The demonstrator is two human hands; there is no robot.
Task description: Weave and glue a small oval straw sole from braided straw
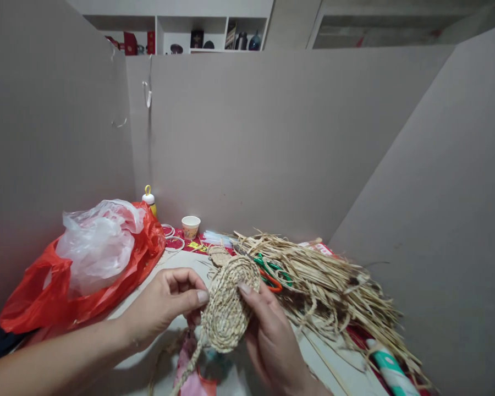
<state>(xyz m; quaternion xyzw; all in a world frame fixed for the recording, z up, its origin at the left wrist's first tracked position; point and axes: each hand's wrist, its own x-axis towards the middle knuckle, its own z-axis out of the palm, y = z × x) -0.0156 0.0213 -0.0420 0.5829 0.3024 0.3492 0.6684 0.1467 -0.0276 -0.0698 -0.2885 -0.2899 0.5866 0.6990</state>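
Right hand (272, 334), thumb uppermost, clamped on straw oval (227, 305); left hand (168, 301) pinched at its edge

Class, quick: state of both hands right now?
Left hand: curled at the woven oval; grip unclear.
Right hand: closed, holding the woven oval.

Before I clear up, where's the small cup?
In the head view, the small cup stands left of centre by the grey partition, just right of the white rings.
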